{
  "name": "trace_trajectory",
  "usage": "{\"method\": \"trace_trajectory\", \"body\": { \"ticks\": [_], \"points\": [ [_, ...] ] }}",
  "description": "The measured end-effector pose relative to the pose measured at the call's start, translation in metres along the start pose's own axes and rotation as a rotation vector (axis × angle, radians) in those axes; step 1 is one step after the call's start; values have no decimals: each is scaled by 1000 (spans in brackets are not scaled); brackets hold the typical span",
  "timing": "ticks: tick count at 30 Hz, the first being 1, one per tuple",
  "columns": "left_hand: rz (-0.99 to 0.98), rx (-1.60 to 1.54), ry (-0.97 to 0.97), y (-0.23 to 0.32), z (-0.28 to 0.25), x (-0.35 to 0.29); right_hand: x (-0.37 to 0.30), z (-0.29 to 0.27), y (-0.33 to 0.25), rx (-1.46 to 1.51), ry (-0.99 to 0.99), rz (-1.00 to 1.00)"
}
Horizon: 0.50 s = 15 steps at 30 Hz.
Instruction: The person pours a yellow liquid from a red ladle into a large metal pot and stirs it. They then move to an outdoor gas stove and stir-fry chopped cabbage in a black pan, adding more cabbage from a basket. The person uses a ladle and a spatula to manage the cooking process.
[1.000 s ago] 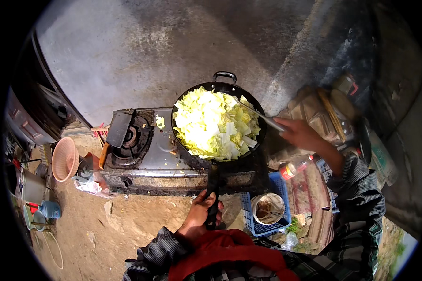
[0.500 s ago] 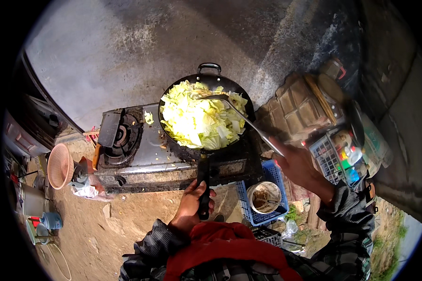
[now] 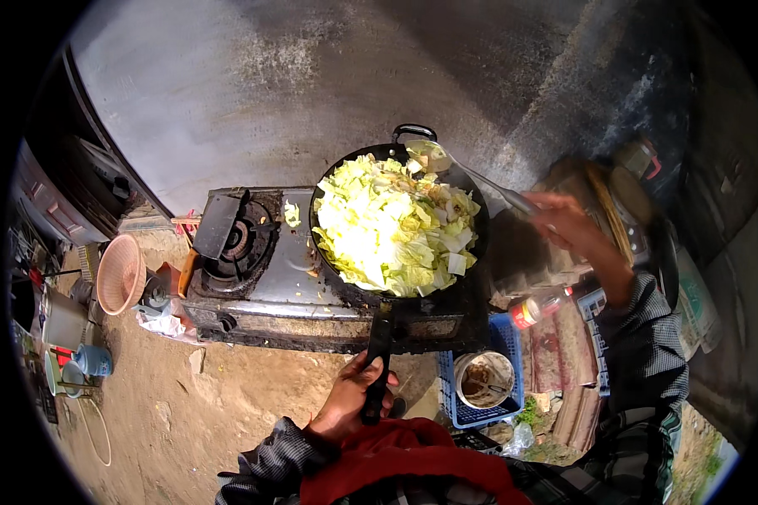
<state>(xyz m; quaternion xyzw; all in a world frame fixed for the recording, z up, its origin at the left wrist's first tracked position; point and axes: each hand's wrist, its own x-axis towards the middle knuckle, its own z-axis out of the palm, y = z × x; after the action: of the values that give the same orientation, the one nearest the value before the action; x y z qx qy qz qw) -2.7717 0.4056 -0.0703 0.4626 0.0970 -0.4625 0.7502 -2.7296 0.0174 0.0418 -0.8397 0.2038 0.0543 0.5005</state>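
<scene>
A black wok (image 3: 379, 152) stands on the right burner of the gas stove, heaped with chopped cabbage (image 3: 387, 227) in pale green and yellow pieces. My left hand (image 3: 352, 400) is closed around the wok's long black handle (image 3: 381, 337) on the near side. With my right hand (image 3: 564, 220), raised to the right of the wok, I grip a metal wok spatula (image 3: 484, 178). Its blade rests at the far edge of the cabbage, close to the wok's loop handle, with a few pieces against it.
A cleaver (image 3: 217, 225) with a wooden handle lies over the stove's (image 3: 299, 278) left burner. A blue crate (image 3: 449, 396) holds a pot (image 3: 484, 380) below the wok. At right are a red-capped bottle (image 3: 541, 309) and stacked tiles; at left, a pink basket (image 3: 120, 273). A grey wall stands behind.
My right hand has moved up and away, carrying the spatula blade from the top of the cabbage to the wok's far edge. The whole view has shifted somewhat. My left hand keeps its grip.
</scene>
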Motion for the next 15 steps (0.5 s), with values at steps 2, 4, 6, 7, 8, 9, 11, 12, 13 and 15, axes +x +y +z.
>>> {"method": "trace_trajectory", "body": {
  "ticks": [2,4,6,7,8,9,11,12,13,15],
  "points": [
    [-6,3,15,-1,-1,0,30,-3,-9,49,-78,12],
    [-3,18,19,-3,-1,1,51,-4,-20,95,-179,34],
    [-8,14,21,-2,0,0,66,4,-32,25,-214,6],
    [-7,26,20,-1,0,0,68,5,-42,1,-244,-7],
    [-6,38,19,0,1,-1,68,6,-50,-23,-272,-20],
    [-10,48,20,1,2,-1,60,11,-63,-100,-256,-12],
    [-21,71,18,4,5,-2,70,17,-51,-218,-308,-194],
    [-16,81,7,5,6,0,69,16,-47,-276,-324,-282],
    [-8,84,10,4,5,0,64,28,-56,-375,-283,-285],
    [3,89,9,5,4,-2,46,54,-67,-570,-191,-290]
  ]
}}
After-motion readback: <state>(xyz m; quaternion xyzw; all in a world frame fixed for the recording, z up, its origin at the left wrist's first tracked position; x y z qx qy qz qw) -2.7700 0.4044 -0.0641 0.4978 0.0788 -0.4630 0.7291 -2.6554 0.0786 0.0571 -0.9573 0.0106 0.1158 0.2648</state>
